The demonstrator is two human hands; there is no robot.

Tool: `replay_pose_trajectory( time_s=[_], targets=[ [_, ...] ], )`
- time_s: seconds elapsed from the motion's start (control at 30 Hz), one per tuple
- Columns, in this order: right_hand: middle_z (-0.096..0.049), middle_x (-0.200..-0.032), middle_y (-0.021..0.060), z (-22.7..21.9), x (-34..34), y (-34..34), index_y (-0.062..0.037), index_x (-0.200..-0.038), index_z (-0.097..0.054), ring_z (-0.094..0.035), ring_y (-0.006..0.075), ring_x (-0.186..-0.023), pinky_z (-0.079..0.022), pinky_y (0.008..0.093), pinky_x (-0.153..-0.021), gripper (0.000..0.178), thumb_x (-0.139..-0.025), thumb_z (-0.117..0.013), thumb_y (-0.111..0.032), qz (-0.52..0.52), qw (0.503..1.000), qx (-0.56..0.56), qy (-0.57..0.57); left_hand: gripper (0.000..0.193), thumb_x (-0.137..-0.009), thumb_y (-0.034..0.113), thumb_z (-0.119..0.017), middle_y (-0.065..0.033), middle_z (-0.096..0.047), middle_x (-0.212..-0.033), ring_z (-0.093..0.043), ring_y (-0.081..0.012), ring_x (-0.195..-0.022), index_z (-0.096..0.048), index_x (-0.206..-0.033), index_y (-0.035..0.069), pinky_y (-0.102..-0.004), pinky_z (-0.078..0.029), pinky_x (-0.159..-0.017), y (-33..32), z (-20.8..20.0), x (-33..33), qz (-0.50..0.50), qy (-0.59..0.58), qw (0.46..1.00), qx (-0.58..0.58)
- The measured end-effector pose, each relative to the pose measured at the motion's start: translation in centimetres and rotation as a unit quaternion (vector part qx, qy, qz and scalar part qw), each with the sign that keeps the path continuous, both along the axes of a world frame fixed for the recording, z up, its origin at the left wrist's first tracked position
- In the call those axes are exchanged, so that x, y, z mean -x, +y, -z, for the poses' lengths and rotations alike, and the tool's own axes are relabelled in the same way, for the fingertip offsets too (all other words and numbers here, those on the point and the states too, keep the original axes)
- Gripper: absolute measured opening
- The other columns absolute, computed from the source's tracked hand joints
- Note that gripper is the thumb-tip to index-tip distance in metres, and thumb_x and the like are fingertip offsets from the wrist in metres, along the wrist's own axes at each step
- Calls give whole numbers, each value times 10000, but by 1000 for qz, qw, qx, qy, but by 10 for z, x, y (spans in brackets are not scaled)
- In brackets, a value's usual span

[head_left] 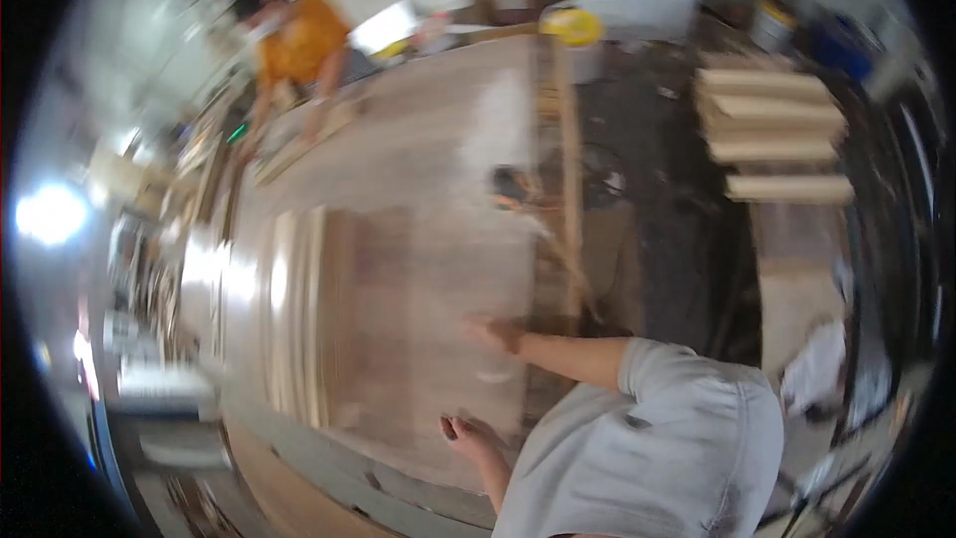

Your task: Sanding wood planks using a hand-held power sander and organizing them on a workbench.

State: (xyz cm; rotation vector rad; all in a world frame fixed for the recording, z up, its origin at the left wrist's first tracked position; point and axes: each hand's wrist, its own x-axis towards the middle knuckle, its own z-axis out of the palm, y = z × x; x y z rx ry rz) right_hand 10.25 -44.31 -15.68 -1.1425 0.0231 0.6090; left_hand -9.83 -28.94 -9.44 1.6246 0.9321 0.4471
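Observation:
My right hand (495,333) reaches out over the wooden tabletop (418,169), at the end of a bare forearm. Motion smears its fingers, so I cannot tell whether it holds anything. Lower in the picture, near the table's front edge, my left hand (470,435) is closed with its fingers curled. Something dark shows at its fingertips, too small and blurred to name. Left of both hands lies a stack of long pale wooden strips (299,314), apart from them. Beyond my right hand sits an orange and black power tool (511,186) with a cord.
A co-worker in an orange shirt (304,40) leans over the table's far left corner, hands at a wooden board (307,142). A yellow-topped bucket (575,32) stands at the back. More wooden pieces (772,115) are piled at the right, and a long wooden bar (569,169) borders the tabletop.

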Motion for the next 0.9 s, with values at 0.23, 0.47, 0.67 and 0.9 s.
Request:
replay_pose_trajectory(
  time_s=[0.23, 0.47, 0.67, 0.9],
  targets=[
    [-672, -1200, 9, -84, 124, -164, -100, -1407, -632, -638, 134, -1031, -513, 304, -849, 449, -1073, -596, -398, 22, 1000, 18, 10, 462, -1064, 135, -534, -188, -538, -1511, -525, -287, -1386, -503, -1483, -57, -403, -442, -1151, -113, -40, -36, 273, -12, 961, 35],
    [-717, -1255, 7, -101, 191, -366, -151, -1380, -653, -687, 103, -970, -520, 283, -796, 463, -1040, -608, -462, 340, 925, 99, 138, 409, -1047, 125, -628, -151, -694, -1311, -651, -215, -1181, -578, -1420, -35, -346, -480, -1077, -266, -63, -61, 511, -80, 845, 140],
    [-696, -1012, -6, -35, 183, -511, -135, -1152, -716, -647, 117, -849, -502, 303, -706, 325, -1018, -604, -410, 603, 777, 47, 173, 564, -1005, 244, -723, -156, -616, -1412, -606, -216, -1259, -534, -1470, -13, -363, -442, -1126, -388, -22, -99, 579, 57, 793, 184],
    [-625, -918, -7, 66, 168, -704, -128, -1176, -674, -566, 115, -714, -445, 296, -585, 334, -1018, -583, -407, 786, 574, 133, 187, 900, -961, 460, -722, -93, -518, -1540, -552, -246, -1327, -305, -1645, 49, -331, -419, -1093, -545, 84, -220, 653, 322, 679, 92]
  ],
)
